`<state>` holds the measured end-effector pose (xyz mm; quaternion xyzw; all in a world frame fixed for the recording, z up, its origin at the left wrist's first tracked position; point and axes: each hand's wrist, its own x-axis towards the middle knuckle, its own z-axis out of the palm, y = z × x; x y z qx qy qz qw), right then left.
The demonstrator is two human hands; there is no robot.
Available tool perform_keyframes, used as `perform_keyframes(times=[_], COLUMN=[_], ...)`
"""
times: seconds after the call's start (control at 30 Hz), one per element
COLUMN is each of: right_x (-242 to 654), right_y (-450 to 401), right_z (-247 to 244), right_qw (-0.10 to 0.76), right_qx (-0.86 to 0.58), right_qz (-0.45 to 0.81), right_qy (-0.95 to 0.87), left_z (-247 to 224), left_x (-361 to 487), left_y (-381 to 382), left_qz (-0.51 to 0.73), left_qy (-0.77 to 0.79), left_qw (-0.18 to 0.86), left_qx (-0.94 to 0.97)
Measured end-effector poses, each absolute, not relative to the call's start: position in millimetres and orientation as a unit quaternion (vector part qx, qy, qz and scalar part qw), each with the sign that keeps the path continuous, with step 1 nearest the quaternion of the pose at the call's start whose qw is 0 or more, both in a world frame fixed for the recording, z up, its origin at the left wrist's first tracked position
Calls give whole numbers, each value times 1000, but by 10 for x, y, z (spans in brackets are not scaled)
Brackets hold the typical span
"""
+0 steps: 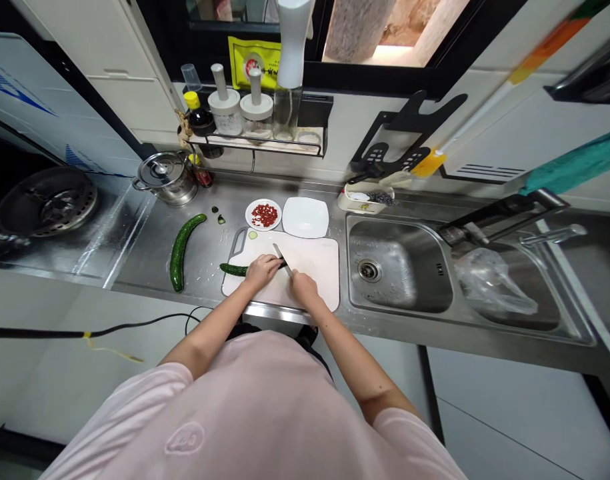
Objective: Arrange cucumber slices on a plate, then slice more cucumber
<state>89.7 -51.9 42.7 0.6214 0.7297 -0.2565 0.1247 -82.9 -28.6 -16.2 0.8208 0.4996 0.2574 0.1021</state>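
A green cucumber (pixel 233 269) lies across the left part of the white cutting board (pixel 315 275). My left hand (pixel 263 272) is closed over its right part, fingers bent near the cut end. In my right hand (pixel 303 289) is a knife (pixel 281 256), its blade angled up and left beside the left fingertips, at the cucumber's end. A pale green round slice (pixel 253 235) rests near the board's top left. Behind the board stand a plate of chopped red pieces (pixel 265 215) and a white square dish (pixel 305 217) with nothing visible in it.
Another cucumber (pixel 181 252) lies left of the board, near small green scraps (pixel 221 219). A lidded steel pot (pixel 168 179) stands at the back left. The sink (pixel 399 267) is at the right, with a plastic bag (pixel 495 280) in its second basin.
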Motion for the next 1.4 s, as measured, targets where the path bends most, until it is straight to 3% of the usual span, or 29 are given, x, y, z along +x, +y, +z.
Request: perform_keyframes(times=[0.37,1.03,1.4], right_x=[1045,835,990], right_y=[-797,-498,-714], right_z=[391,425,443], right_qw=[142,109,138], right_qx=[627,629,629], right_qz=[-249,-240,-251], right_qy=[725,731,722], left_z=[-139,-174,-160], left_x=[-827,-825,-814], left_y=[-300,-296,-294], left_qz=[258,262,267], left_qy=[501,505,505], left_qw=[101,111,102], left_qx=[820,815,814])
